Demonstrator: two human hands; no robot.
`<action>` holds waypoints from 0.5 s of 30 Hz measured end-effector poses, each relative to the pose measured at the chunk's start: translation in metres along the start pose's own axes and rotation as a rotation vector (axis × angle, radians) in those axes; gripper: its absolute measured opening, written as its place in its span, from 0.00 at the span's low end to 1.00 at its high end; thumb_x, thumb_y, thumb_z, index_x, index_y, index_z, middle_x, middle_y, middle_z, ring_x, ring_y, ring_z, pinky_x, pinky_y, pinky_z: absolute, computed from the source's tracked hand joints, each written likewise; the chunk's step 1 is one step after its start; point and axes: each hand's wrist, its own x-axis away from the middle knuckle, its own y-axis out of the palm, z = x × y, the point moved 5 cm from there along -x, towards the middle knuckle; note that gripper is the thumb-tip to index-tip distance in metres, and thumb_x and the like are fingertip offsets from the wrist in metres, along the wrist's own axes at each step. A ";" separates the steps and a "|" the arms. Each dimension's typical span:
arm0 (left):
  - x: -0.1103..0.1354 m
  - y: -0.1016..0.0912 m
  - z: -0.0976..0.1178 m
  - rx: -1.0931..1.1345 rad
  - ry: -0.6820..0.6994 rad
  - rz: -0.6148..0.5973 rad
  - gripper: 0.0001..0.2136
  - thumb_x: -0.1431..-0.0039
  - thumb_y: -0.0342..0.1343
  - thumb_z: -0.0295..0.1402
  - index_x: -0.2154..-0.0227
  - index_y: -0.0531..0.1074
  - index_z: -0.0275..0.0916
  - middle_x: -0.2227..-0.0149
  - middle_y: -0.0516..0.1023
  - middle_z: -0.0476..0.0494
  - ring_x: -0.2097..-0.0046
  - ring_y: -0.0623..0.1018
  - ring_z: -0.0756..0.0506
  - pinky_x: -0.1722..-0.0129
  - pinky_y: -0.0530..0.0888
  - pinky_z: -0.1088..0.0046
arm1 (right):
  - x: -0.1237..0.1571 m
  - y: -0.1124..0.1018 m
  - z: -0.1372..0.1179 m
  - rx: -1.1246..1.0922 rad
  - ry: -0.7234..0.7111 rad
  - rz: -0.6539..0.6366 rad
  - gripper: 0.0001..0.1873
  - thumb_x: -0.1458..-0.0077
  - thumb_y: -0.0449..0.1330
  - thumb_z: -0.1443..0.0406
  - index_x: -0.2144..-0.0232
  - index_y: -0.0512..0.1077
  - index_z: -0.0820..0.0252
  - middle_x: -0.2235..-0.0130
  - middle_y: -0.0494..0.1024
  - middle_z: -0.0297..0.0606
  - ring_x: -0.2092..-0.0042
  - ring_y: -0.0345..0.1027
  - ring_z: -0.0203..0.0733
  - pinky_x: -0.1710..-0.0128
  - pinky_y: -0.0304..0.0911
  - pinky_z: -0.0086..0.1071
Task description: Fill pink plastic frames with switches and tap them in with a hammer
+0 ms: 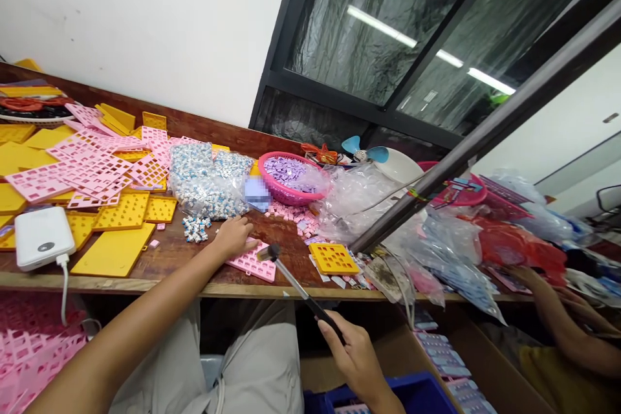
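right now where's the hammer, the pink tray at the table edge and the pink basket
hammer [295, 283], head view, middle of its shaft
pink tray [252, 264], head view, bare top near its middle
pink basket [286, 194], head view, front wall under the rim

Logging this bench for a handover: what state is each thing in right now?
left hand: open, resting on the pink plate.
right hand: shut round the hammer handle.
hammer: slanted, head by the pink plate's near edge.
pink plate: lying flat on the table.
pink basket: upright, holds purple pieces.
power bank: cable plugged in.
clear bag: full, lying on the table.
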 end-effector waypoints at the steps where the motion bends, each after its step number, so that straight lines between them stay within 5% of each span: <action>1: 0.000 0.000 0.000 0.006 -0.003 0.004 0.19 0.37 0.56 0.51 0.63 0.77 0.39 0.60 0.77 0.36 0.54 0.75 0.37 0.52 0.69 0.60 | 0.000 0.001 -0.002 0.017 -0.004 -0.009 0.19 0.29 0.48 0.54 0.55 0.76 0.56 0.63 0.83 0.41 0.63 0.79 0.44 0.63 0.72 0.30; 5: 0.002 0.000 0.002 0.056 -0.012 0.018 0.18 0.38 0.57 0.50 0.64 0.77 0.38 0.60 0.77 0.36 0.54 0.75 0.36 0.52 0.69 0.59 | 0.005 0.002 -0.004 0.121 -0.047 -0.030 0.18 0.31 0.52 0.53 0.56 0.77 0.55 0.64 0.84 0.41 0.64 0.80 0.47 0.64 0.73 0.31; 15: 0.001 0.016 -0.011 0.274 -0.144 0.038 0.12 0.32 0.52 0.35 0.67 0.79 0.38 0.64 0.81 0.41 0.59 0.77 0.42 0.57 0.71 0.66 | -0.020 -0.016 0.014 -0.020 0.041 0.258 0.23 0.31 0.51 0.51 0.52 0.77 0.61 0.56 0.83 0.46 0.55 0.79 0.50 0.55 0.73 0.34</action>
